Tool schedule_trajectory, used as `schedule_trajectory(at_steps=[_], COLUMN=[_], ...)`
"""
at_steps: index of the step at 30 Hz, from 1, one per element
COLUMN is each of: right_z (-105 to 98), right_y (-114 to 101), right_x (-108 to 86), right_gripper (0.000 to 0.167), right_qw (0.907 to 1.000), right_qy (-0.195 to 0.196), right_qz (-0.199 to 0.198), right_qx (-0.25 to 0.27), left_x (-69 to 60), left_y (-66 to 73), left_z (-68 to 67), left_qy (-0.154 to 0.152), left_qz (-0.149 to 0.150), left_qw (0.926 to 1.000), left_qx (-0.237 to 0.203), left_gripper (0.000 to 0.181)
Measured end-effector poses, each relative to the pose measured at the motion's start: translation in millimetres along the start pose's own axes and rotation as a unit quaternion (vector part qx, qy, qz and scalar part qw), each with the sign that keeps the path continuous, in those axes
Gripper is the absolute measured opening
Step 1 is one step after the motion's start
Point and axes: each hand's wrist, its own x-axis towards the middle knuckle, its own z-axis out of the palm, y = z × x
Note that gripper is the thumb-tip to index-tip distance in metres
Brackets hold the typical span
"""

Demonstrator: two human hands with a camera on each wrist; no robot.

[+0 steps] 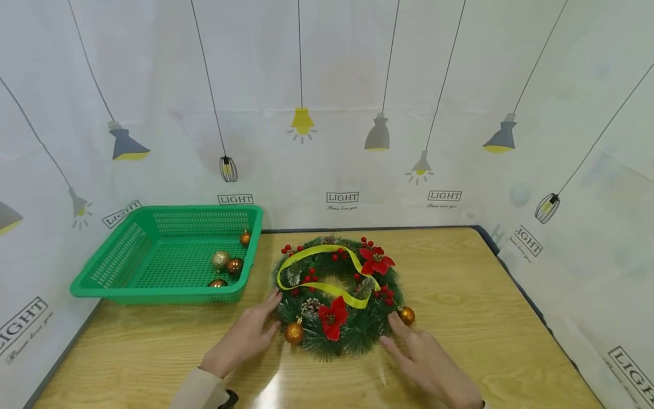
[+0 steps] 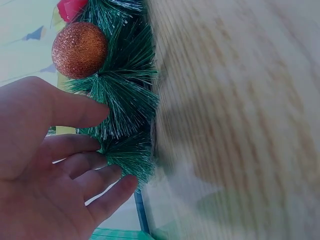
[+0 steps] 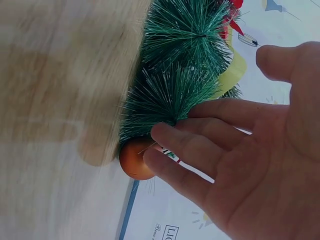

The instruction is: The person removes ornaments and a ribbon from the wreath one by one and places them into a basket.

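Wreath (image 1: 357,339): because it lies flat on the table (image 1: 460,272) with neither hand gripping it, uneven pushing could slide or turn it.
Yellow ribbon (image 1: 352,300): draped over the wreath's top, seemingly loose; tilting might shed it or snag it on the needles.
Glittery bauble (image 1: 293,333): at the wreath's near-left edge, where a brushing thumb could dislodge it.
Smooth bauble (image 1: 406,315): at the wreath's right edge, beside fingers that could knock it.
Left hand (image 1: 250,331): fingers extended against the wreath's left side, holding nothing.
Right hand (image 1: 426,355): fingers outstretched at the wreath's near-right side, likewise ungripping.
Green basket (image 1: 168,295): left of the wreath; bumping it could set its baubles (image 1: 221,260) rolling.
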Motion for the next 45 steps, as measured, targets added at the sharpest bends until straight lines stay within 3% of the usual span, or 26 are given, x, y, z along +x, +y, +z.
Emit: schedule_trajectory(at_steps=[11, 18, 24, 32, 37, 41, 45], right_z=[10.6, 13.1, 16.5, 19.7, 8.3, -9.8, -24.8], right_y=[0.7, -9.1, -14.3, -16.2, -10.5, -2.9, 10.6], right_x=[-6.6, -7.8, -7.8, -10.2, -13.5, -11.7, -1.7], right_gripper=[0.069, 0.068, 0.067, 0.062, 0.063, 0.060, 0.057], right_qw=[0.9995, 0.9997, 0.9996, 0.9979, 0.9974, 0.9950, 0.9929], right_qy=[0.009, 0.001, -0.003, 0.017, 0.021, 0.078, 0.113], right_qz=[-0.027, -0.021, -0.023, -0.059, -0.065, -0.051, -0.036], right_qx=[-0.015, -0.012, -0.015, -0.021, 0.022, 0.035, 0.008], left_x=[5.4, 9.7, 12.8, 13.8, 2.8, -13.8, -26.2], left_y=[-2.4, -9.2, -13.2, -14.8, -11.7, -1.9, 12.7], left_z=[0.6, 0.9, -0.9, -3.0, -4.5, -3.2, 0.0], left_qy=[-0.006, -0.007, -0.009, 0.007, 0.009, 0.031, 0.038], left_qz=[-0.017, -0.032, -0.034, -0.021, -0.027, -0.014, -0.010], left_qw=[0.9992, 0.9972, 0.9967, 0.9984, 0.9983, 0.9988, 0.9980], left_qx=[-0.037, -0.067, -0.072, -0.053, -0.050, -0.035, -0.049], left_gripper=[0.072, 0.076, 0.076, 0.082, 0.086, 0.081, 0.076])
